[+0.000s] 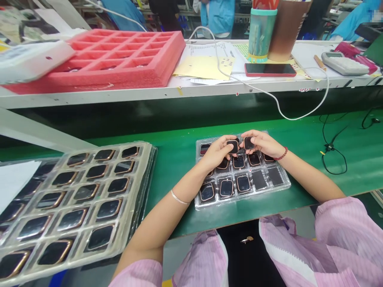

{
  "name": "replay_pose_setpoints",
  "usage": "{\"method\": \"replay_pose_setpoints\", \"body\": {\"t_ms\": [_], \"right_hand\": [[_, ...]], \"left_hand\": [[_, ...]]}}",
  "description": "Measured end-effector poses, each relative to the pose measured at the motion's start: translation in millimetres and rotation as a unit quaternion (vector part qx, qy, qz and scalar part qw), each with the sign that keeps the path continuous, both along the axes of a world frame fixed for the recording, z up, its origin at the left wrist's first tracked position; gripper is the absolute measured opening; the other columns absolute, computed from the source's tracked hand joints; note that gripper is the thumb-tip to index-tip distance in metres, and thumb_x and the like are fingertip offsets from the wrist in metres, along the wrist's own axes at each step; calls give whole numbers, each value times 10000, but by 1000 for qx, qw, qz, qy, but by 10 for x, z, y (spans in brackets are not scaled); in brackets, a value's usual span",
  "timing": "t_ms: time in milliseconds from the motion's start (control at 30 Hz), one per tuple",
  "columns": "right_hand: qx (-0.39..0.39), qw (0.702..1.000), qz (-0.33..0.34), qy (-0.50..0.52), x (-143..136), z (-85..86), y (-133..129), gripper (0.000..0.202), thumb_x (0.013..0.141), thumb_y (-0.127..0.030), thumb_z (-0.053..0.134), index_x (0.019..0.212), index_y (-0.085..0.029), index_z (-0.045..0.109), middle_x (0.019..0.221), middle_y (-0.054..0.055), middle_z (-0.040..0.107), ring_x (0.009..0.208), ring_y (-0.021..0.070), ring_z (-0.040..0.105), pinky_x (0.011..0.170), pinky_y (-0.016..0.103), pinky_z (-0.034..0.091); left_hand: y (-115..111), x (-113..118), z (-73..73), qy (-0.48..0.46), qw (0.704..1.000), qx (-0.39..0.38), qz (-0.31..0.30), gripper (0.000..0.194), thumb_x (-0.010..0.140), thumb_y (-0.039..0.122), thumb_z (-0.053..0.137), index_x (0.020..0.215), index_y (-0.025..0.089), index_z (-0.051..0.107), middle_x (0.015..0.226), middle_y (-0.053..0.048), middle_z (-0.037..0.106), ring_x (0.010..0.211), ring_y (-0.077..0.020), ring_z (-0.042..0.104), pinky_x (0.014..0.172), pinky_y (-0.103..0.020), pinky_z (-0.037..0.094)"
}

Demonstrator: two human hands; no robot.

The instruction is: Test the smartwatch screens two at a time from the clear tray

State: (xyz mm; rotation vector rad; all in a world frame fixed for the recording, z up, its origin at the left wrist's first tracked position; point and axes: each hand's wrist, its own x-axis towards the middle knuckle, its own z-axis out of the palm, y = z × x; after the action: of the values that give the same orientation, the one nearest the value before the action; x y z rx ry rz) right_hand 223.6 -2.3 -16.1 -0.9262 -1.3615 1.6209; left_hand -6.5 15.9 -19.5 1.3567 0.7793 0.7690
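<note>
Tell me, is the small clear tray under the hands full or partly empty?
Partly empty. In the clear tray, two front-right pockets show no watch case, while other pockets hold cases. Each hand, left hand and right hand, holds one case.

Tray stack (74, 199) cut off left

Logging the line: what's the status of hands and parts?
Left hand holds one watch case; right hand holds another. Both over clear tray. Nothing blocking.

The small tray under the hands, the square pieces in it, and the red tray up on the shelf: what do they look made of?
Small tray: thin clear plastic, glossy, with glare on its formed pockets. Square pieces: dark glassy faces in copper-coloured rims, probably metal or plated. Red tray: matte foam by its soft, thick grid walls.
</note>
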Motion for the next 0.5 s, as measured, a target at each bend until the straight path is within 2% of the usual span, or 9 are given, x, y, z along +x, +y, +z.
{"method": "replay_pose_setpoints", "body": {"t_ms": [100,200,267,367,433,500], "right_hand": [[27,999,-28,-28,68,41,-134,363,842,-473,774,996,-182,621,877,55,763,734,168,721,675,287,597],[136,980,-55,-132,188,102,-486,216,911,-382,691,940,-174,644,835,51,738,765,179,690,713,308,560],[216,944,-90,-233,248,117,-787,123,937,-290,634,912,-176,669,858,54,726,787,186,667,753,330,539],[301,876,-126,-354,276,64,-1174,87,909,-183,623,838,-196,671,859,52,708,864,214,637,867,389,513],[329,835,-173,-405,283,-13,-1335,97,897,-166,625,813,-203,657,904,65,687,928,237,615,910,425,501],[332,809,-212,-436,303,-96,-1420,103,908,-160,608,829,-203,660,1001,90,675,1025,261,594,950,459,494]], "left_hand": [[-27,-46,0,50,998,14,-17,344,835,370,656,1097,149,617,888,-57,699,677,-178,700,551,-244,489],[-131,-47,118,138,985,100,-14,246,827,330,626,1001,157,647,920,-65,712,695,-186,685,603,-278,499],[-250,30,246,187,963,185,-56,191,847,294,591,966,168,670,904,-56,723,754,-198,683,680,-303,508],[-486,279,403,234,919,279,-150,139,873,234,562,907,184,687,874,-33,741,800,-201,684,764,-320,500],[-645,487,434,280,890,309,-185,147,891,203,547,886,183,692,842,-29,744,790,-207,686,762,-326,496],[-766,662,403,340,857,333,-198,182,914,189,523,889,176,703,852,-47,748,814,-229,697,764,-343,509]]}}
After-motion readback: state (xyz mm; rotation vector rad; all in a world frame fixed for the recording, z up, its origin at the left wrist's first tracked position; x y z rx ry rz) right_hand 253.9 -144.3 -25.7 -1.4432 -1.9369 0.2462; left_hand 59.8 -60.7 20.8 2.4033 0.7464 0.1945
